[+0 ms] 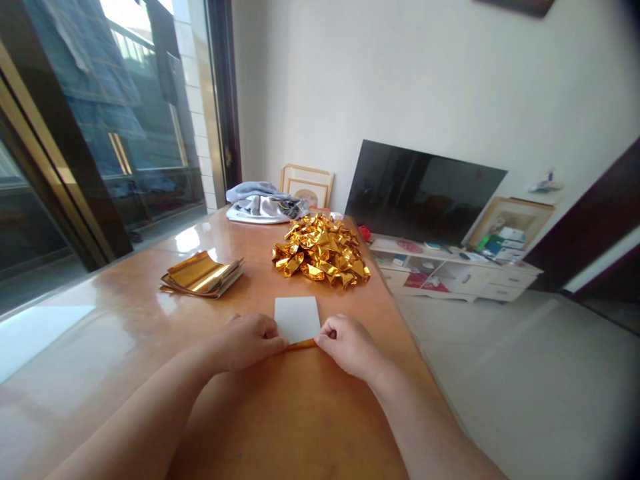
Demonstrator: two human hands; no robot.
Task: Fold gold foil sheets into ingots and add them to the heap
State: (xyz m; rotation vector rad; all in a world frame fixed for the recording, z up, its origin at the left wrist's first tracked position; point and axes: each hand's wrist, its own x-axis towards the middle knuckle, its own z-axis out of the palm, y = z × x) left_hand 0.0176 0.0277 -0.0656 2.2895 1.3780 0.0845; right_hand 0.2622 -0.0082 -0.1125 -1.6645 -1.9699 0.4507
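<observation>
My left fingers (281, 341) and right fingers (323, 337) pinch the near corners of a square white paper sheet with a gold edge (297, 319), flat on the glossy brown wooden tabletop (240, 407). Beyond it sits a heap of folded shiny gold foil pieces (323, 250).

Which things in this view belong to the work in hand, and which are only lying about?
In use, it seems:
- pale sheet, pinched by left hand and right hand
- stack of gold sheets
- pile of folded gold pieces

Only nearby:
- bundled cloth
- television
- framed pictures
</observation>
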